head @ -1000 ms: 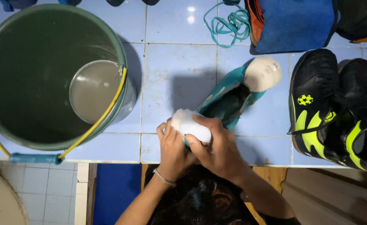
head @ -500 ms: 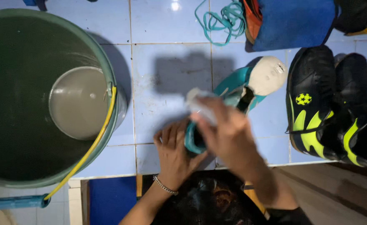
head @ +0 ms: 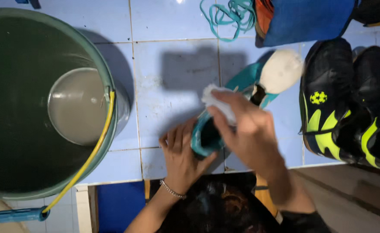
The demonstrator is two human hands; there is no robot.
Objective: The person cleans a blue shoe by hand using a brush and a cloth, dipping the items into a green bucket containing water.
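Note:
A teal shoe [head: 241, 82] with a pale toe cap [head: 280, 71] lies on the blue tiled floor [head: 172, 73]. My left hand [head: 182, 152] grips its heel end from below, a thin bracelet on the wrist. My right hand [head: 246, 129] presses a white cloth [head: 217, 102] against the shoe's opening, over its middle. Part of the shoe is hidden under my right hand.
A large green bucket [head: 34, 99] with a yellow handle and a metal bowl [head: 75, 105] inside stands at the left. A pair of black and neon-yellow shoes [head: 345, 103] sits at the right. Teal laces [head: 229, 15] and a blue-orange bag [head: 302, 19] lie at the top.
My right hand has carried the white cloth from the shoe's heel up toward its middle. The left hand has stayed on the heel, and the view has shifted slightly.

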